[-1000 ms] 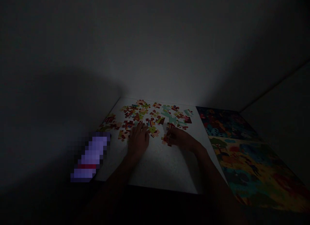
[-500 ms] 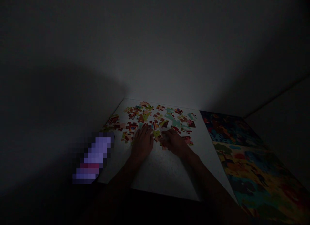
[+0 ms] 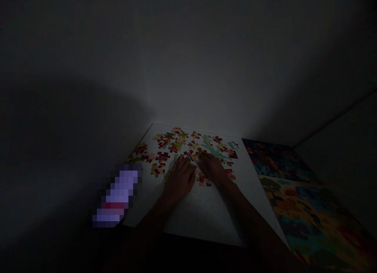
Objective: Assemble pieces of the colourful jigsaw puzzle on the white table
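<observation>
Jigsaw puzzle pieces (image 3: 160,170) in red, green, pink and pale blue lie on a white tabletop (image 3: 203,216). My left hand (image 3: 180,178) rests palm down at the near side of the pieces, its fingers stretched out over some of them and hiding what is underneath. Close beside it on the right, my right hand (image 3: 213,168) has its fingers bent and pressed together on a puzzle piece (image 3: 202,151) near the middle. Under the right palm, a pink puzzle piece (image 3: 203,179) shows. The scene is dark, so fine detail is lost.
Two colourful finished pictures, a dark blue one (image 3: 278,159) and a yellow animal scene (image 3: 309,214), lie on the right. A blurred purple object (image 3: 122,188) is at the table's left edge. A pale wall (image 3: 194,77) rises behind.
My left hand has moved right, over where a green piece showed between the hands. My right hand has shifted slightly up, away from me. The view has tilted a little.
</observation>
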Demonstrator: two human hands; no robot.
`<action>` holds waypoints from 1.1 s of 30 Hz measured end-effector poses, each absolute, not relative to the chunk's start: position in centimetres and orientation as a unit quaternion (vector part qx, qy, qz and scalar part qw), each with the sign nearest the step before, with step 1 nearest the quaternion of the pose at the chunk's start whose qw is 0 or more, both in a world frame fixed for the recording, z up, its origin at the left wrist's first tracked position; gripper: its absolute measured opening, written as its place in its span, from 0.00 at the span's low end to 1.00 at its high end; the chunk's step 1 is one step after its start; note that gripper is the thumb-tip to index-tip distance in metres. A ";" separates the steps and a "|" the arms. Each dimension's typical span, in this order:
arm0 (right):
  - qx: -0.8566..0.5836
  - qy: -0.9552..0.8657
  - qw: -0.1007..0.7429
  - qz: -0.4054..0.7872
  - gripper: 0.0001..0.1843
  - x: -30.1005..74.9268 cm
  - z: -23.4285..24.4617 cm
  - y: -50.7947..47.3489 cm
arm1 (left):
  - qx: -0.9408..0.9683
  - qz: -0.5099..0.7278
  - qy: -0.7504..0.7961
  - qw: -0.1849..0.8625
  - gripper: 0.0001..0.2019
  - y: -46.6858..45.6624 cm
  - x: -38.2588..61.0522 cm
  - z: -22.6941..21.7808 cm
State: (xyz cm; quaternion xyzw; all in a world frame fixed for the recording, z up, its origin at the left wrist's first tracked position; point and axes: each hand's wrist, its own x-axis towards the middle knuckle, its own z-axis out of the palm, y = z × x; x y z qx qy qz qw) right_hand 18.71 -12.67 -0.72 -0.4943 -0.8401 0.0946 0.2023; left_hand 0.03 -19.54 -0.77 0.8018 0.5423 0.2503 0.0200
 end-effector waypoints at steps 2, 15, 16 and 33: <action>-0.511 -0.838 0.173 0.086 0.19 18.8 -0.5 -12.7 | 0.800 0.250 0.546 0.024 0.13 -19.6 0.1 -0.9; -0.547 -0.813 0.153 0.127 0.20 16.2 2.8 -8.6 | 0.739 0.266 0.619 -0.012 0.10 -19.3 -0.1 -0.9; -0.536 -0.820 0.151 0.130 0.20 15.7 2.8 -7.9 | 0.738 0.266 0.620 -0.012 0.11 -19.3 -0.1 -1.0; -0.513 -0.852 0.027 0.105 0.18 11.2 4.3 -6.1 | 0.751 0.277 0.599 -0.023 0.07 -19.1 0.0 -1.4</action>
